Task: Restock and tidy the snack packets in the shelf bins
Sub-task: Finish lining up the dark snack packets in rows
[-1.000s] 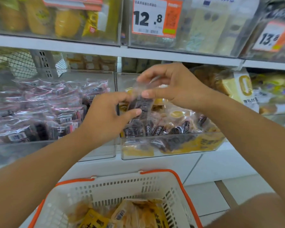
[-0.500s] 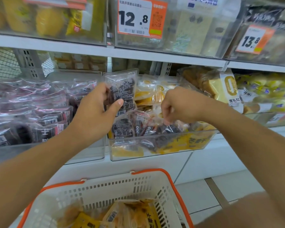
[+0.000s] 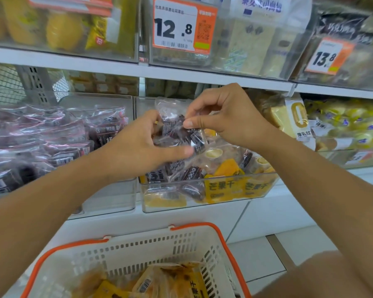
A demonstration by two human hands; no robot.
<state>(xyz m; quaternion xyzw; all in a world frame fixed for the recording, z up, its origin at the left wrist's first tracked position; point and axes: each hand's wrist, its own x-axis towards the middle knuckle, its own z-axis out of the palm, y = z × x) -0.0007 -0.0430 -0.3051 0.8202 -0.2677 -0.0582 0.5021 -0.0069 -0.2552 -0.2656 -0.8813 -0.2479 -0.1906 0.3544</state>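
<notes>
From the head view, both hands held one clear packet of dark snacks (image 3: pixel 177 127) over the middle bin (image 3: pixel 202 203), likely sorting it: the left hand (image 3: pixel 138 145) gripped its left side, while the right hand (image 3: pixel 222 117) pinched its top edge. The basket (image 3: pixel 125 252) waited near.

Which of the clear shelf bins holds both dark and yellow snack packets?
The middle clear plastic bin, below both hands, mixes dark and yellow packets; the left clear bin holds only dark, pink-edged packets.
</notes>
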